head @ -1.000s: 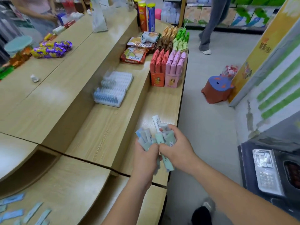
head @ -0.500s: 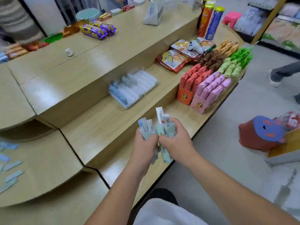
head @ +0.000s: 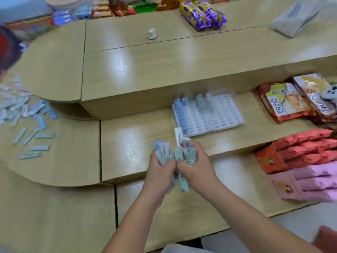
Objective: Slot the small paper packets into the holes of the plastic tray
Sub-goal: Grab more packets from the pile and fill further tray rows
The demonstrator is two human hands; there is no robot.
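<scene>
Both hands clutch one bunch of small paper packets (head: 179, 152), pale blue, green and white, standing upright. My left hand (head: 160, 168) grips the blue ones on the left, and my right hand (head: 196, 165) grips the green and white ones beside it. Just beyond the hands, on the middle shelf, lies the white plastic tray (head: 222, 115) with rows of holes. Several packets stand in its left column and near its back edge. More loose packets (head: 27, 125) lie scattered on the rounded counter at the left.
Snack packs (head: 284, 103) lie right of the tray, with orange (head: 295, 152) and pink (head: 313, 181) sachet boxes on the lower shelf. Purple wrapped packs (head: 202, 14) and a small white object (head: 151, 33) sit on the upper counter. Floor shows at the bottom right.
The view has swung left, so the tray now lies straight ahead and the loose packets at the left have come into sight. Both hands keep holding the bunch as before.
</scene>
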